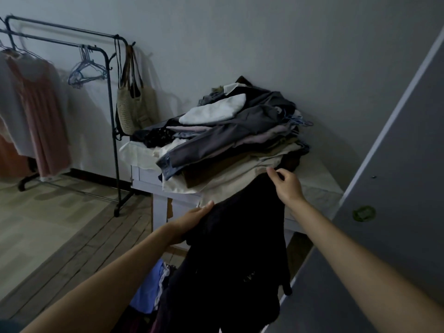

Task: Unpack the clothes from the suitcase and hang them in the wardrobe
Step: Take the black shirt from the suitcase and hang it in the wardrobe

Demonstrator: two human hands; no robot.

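Clothes rack (109, 97) stands left by the wall, a few garments hung, spare hangers (87, 69) bunched on the rail; well apart from the table (319, 188). Table holds a tall clothes pile (240, 133), hangers tangled at its right edge. Dark garment (240, 248) hangs down from the pile's front edge toward more clothes below; suitcase not clearly visible. Left hand (194, 221) holds the garment's left top edge, fingers hidden under cloth, thumb on top. Right hand (286, 185) pinches the top right corner, fingers curled. Best approach: lift both corners level, clear the pile without dragging it, then carry to the hangers.
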